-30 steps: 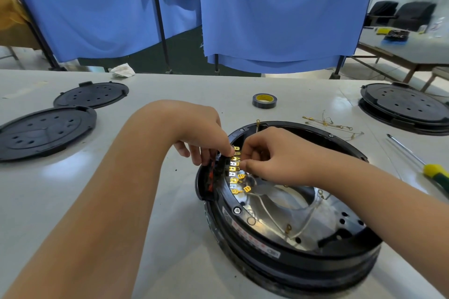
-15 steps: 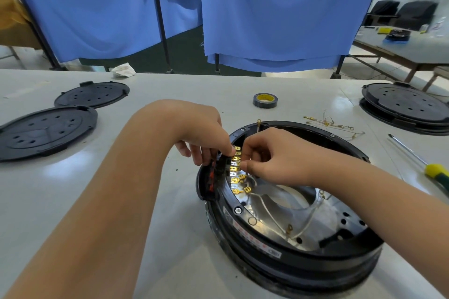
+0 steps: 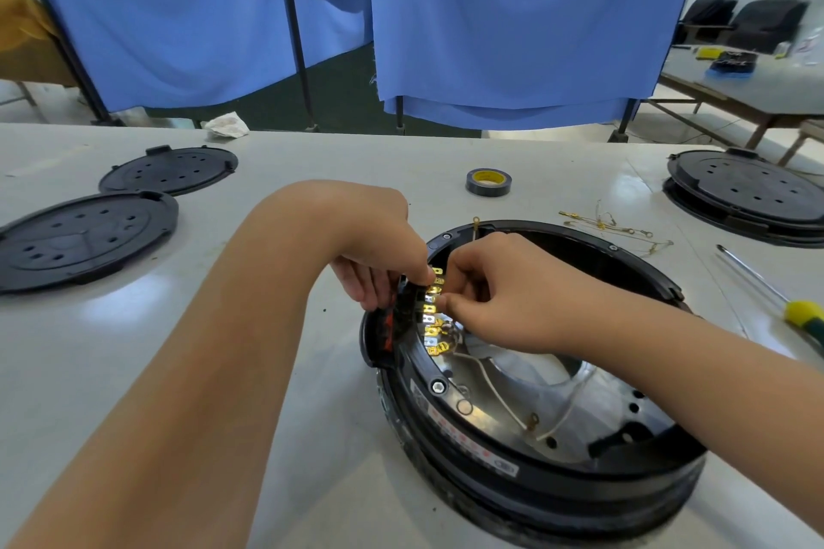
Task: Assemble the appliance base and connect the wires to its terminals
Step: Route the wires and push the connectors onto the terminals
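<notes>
Almost nothing had changed: both hands stayed at the terminals [image 3: 431, 312] on the appliance base [image 3: 535, 370], near right. Right hand [image 3: 512, 294] pinched a connector; left hand [image 3: 379, 250] braced the block, so wiring continued.

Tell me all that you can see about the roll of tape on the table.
The roll of tape is a small ring, dark on the outside, with a yellow core around the centre hole. It lies flat on the white table, hole upward, beyond the round black appliance base and the two hands. Nothing touches it except the table. No loose end is visible.
</notes>
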The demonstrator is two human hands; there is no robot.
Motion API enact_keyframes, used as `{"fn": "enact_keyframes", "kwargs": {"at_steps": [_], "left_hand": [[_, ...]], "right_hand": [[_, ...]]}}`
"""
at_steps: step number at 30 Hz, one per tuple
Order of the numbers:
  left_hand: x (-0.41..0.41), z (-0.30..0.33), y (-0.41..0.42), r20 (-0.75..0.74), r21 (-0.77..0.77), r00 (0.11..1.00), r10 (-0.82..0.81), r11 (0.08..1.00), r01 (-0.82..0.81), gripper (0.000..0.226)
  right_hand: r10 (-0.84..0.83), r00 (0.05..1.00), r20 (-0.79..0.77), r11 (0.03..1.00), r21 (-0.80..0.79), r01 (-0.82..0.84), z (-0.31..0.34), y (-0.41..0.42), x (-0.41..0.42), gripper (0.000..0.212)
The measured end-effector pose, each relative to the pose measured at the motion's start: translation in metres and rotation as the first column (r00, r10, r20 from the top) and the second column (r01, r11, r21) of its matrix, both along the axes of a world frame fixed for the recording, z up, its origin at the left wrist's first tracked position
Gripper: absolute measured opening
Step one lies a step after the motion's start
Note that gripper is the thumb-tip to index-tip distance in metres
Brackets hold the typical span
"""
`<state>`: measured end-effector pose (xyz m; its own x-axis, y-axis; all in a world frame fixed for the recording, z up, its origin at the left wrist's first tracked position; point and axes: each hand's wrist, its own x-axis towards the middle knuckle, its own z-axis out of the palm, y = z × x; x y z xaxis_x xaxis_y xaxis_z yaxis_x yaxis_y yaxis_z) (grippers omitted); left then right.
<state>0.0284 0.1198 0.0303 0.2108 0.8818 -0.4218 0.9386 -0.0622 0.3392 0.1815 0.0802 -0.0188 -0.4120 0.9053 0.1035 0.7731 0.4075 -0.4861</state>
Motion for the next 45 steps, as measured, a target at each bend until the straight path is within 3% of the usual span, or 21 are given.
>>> {"fn": "enact_keyframes", "kwargs": {"at_steps": [8,14,19,45], "left_hand": [[0.000,0.000,0.000,0.002,0.000,1.000,0.004,1.000,-0.004,0.034],[-0.003,0.000,0.000,0.012,-0.014,1.000,0.000,1.000,0.000,0.035],[-0.003,0.000,0.001,0.013,-0.014,1.000,-0.006,1.000,0.006,0.034],[-0.005,-0.001,0.002,0.033,-0.022,0.999,-0.011,1.000,0.012,0.035]], "right_hand": [[-0.027,0.999,-0.019,0.999,-0.033,0.027,0.001,-0.001,-0.003,0.019],[-0.010,0.999,-0.040,0.999,-0.038,0.008,0.004,-0.001,0.003,0.006],[0.084,0.986,-0.141,0.988,-0.120,-0.101,0.008,-0.003,0.008,0.009],[0.123,0.983,-0.134,0.969,-0.197,-0.148,0.009,-0.005,0.008,0.013]]}}
